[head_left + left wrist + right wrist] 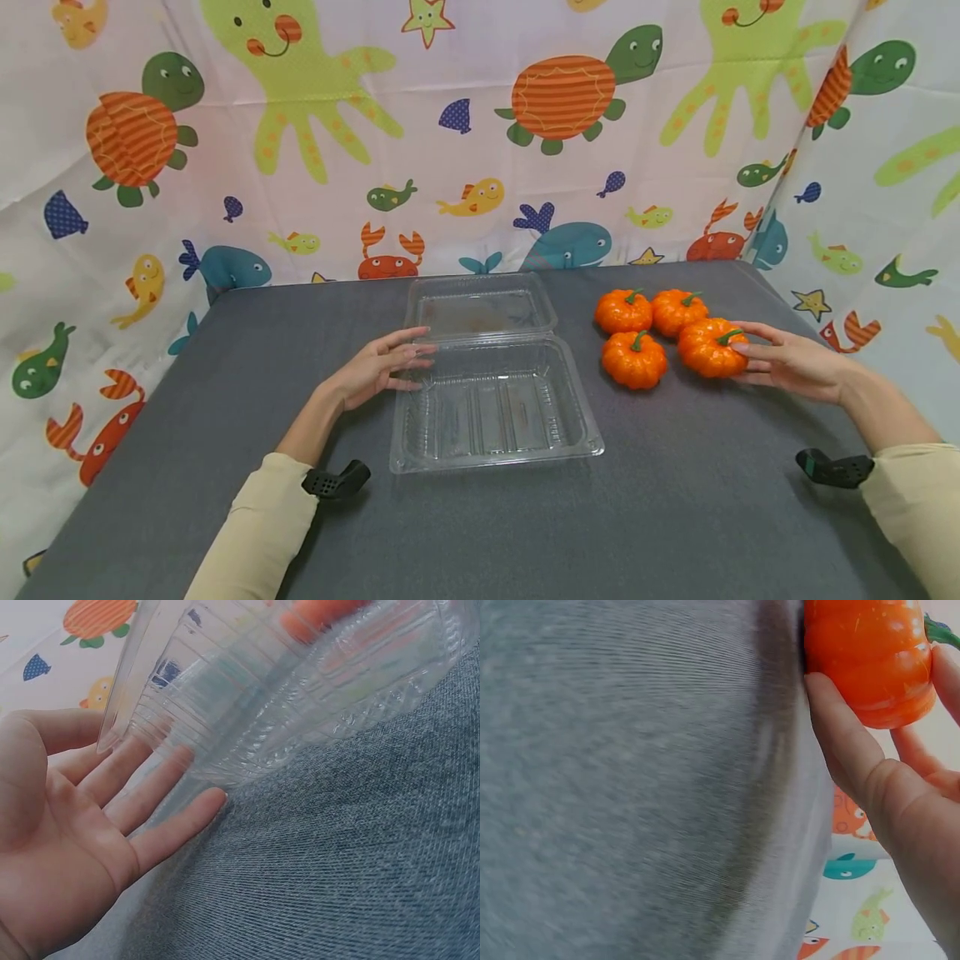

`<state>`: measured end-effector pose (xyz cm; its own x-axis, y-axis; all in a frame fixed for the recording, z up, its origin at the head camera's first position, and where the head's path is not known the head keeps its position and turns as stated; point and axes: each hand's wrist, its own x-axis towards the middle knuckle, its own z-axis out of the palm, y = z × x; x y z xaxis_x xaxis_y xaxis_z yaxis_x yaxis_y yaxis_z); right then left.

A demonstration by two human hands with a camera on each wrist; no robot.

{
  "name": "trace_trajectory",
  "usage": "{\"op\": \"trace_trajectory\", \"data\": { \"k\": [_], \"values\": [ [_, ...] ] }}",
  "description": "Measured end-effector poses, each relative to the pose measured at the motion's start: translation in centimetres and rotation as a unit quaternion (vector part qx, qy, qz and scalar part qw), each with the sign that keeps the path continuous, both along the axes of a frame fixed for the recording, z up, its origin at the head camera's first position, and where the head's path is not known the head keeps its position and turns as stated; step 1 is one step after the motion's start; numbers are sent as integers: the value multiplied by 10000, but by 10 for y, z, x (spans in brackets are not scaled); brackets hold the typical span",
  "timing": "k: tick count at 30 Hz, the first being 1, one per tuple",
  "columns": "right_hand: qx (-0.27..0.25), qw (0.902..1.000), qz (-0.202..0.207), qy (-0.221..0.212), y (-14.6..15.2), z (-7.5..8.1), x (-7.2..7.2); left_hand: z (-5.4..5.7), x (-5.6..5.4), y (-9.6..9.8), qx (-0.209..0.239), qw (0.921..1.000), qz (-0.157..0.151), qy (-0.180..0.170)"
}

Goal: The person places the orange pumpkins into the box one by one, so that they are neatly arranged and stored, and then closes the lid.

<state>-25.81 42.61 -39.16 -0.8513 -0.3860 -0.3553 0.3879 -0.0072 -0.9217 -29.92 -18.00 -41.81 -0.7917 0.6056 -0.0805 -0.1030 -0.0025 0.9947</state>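
Observation:
A clear plastic clamshell box [498, 408] lies with its lid [480, 304] folded back behind it. My left hand [375, 371] is at the box's left edge, fingers stretched loosely and fingertips right at the rim. In the left wrist view the palm of that hand [82, 817] shows beside the ridged clear wall [225, 712]. My right hand [798, 362] grips the rightmost small orange pumpkin [708, 348] from its right side. The right wrist view shows fingers [847, 739] against this glossy pumpkin [866, 656], near its green stem [941, 631].
Three similar pumpkins sit close by: one in front [633, 362] and two behind, at left [622, 312] and right [675, 312]. All rest on a grey cloth-covered table [495, 533]. A curtain [450, 225] with sea-animal prints hangs along the back and sides.

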Motion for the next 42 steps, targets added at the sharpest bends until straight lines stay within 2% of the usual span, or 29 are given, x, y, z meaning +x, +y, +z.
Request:
{"op": "trace_trajectory", "data": {
  "k": [4,7,14,18,26,35,42],
  "values": [
    [-496,9983,-280,105,4,10,-1,0,0,1,63,10000,13,17],
    [-660,9962,-511,242,4,20,-3,0,1,2,123,9999,34,19],
    [-121,9935,-929,652,-13,45,-13,-2,5,1,204,9997,111,73],
    [-184,9913,-968,870,-31,54,-17,-4,5,1,265,9995,123,136],
    [-8,9874,-829,1350,-76,63,-22,-5,6,3,331,9993,97,161],
    [845,9786,-497,1809,-140,67,-28,-3,7,4,349,9991,89,240],
    [430,9796,-135,1957,-186,61,-33,-6,8,4,335,9990,68,274]
  ]
}}
